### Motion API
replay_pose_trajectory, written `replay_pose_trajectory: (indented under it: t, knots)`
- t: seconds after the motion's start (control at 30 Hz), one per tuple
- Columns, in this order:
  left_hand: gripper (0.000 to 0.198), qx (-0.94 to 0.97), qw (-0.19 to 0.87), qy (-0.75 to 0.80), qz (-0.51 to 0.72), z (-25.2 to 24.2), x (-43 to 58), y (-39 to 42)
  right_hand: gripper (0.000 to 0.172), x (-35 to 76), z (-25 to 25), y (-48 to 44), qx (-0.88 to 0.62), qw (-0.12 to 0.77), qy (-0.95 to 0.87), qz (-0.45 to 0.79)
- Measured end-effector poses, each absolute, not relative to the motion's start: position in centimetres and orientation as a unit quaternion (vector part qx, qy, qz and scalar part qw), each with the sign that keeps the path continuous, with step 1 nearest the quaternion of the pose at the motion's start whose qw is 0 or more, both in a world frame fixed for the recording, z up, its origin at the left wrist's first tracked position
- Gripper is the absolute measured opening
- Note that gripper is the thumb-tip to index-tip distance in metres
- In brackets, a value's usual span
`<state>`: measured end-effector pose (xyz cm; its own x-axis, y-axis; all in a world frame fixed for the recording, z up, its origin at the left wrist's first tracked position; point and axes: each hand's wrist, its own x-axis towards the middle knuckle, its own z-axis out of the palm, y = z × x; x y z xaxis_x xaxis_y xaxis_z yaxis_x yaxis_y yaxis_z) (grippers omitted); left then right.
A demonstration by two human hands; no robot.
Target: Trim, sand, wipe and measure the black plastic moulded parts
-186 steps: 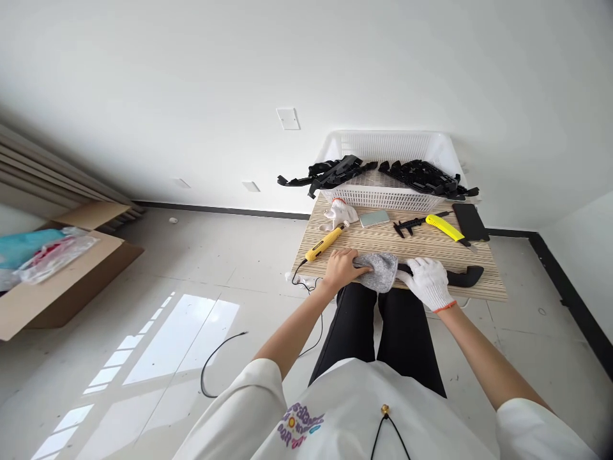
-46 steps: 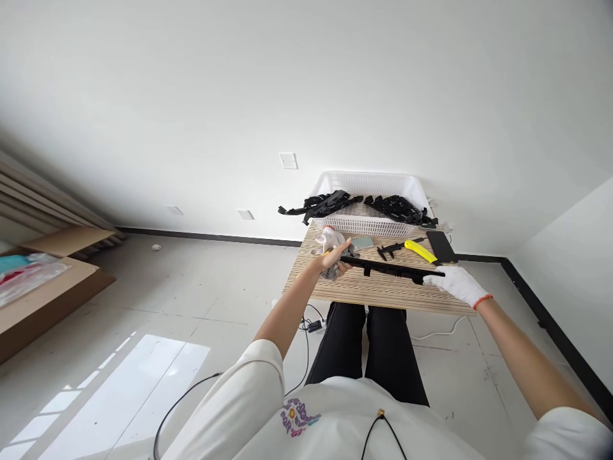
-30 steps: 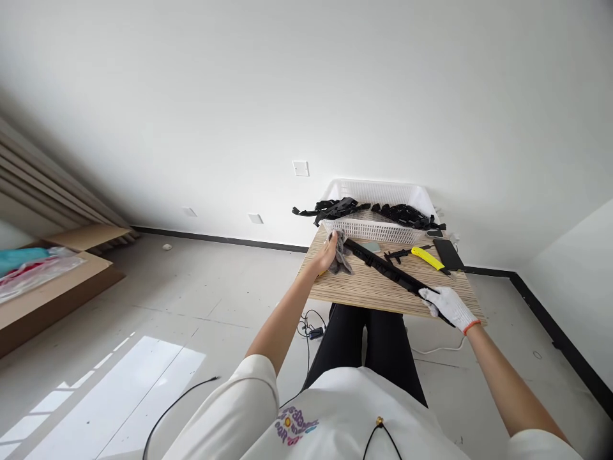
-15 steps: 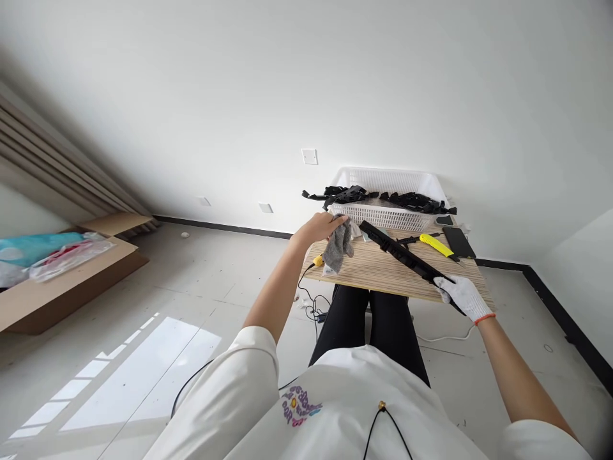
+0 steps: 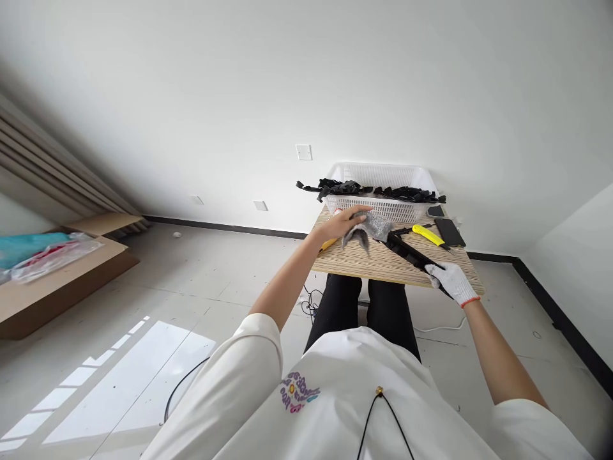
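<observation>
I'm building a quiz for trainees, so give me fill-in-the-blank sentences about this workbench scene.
The left hand holds a ___ cloth on the long black part.
The right hand, gripping that part's near end, wears a white ___.
The ___ knife lies beside the phone.
Missing: grey; glove; yellow.

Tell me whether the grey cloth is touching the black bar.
Touching. The head view shows the grey cloth, under the left hand, lying over the far end of the black bar.
</observation>
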<state>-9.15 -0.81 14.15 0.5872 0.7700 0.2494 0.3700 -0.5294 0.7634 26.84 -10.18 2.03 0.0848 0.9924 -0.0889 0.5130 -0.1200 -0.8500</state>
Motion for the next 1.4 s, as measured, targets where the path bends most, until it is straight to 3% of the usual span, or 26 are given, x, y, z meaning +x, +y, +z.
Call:
replay_pose_trajectory:
  t: [0.1, 0.27, 0.53, 0.7, 0.9, 1.2, 1.4]
  knots:
    - [0.051, 0.810, 0.294, 0.392, 0.323, 13.3, -9.1, -0.7, 0.045, 26.9, 1.9, -10.2, -0.654, 0.336, -0.572, 0.363]
    - [0.038, 0.783, 0.277, 0.451, 0.327, 13.2, -9.4, -0.7, 0.045, 27.1, 1.7, -9.9, -0.658, 0.331, -0.585, 0.340]
    - [0.048, 0.737, 0.236, 0.507, 0.379, 12.4, -10.2, -1.8, 0.051, 27.2, 1.8, -9.7, -0.681, 0.272, -0.630, 0.256]
    - [0.054, 0.722, 0.187, 0.530, 0.402, 11.7, -10.0, -2.6, 0.044, 26.6, 2.3, -10.0, -0.668, 0.320, -0.601, 0.303]
    - [0.036, 0.724, 0.155, 0.531, 0.412, 12.3, -8.1, -2.2, 0.037, 26.2, 1.9, -10.2, -0.660, 0.377, -0.559, 0.331]
    - [0.005, 0.734, 0.196, 0.491, 0.427, 12.1, -7.5, -3.6, 0.034, 26.4, 1.1, -10.4, -0.660, 0.405, -0.549, 0.314]
    - [0.011, 0.724, 0.209, 0.504, 0.422, 10.5, -9.1, -4.3, 0.038, 26.2, 1.8, -10.0, -0.666, 0.360, -0.573, 0.314]
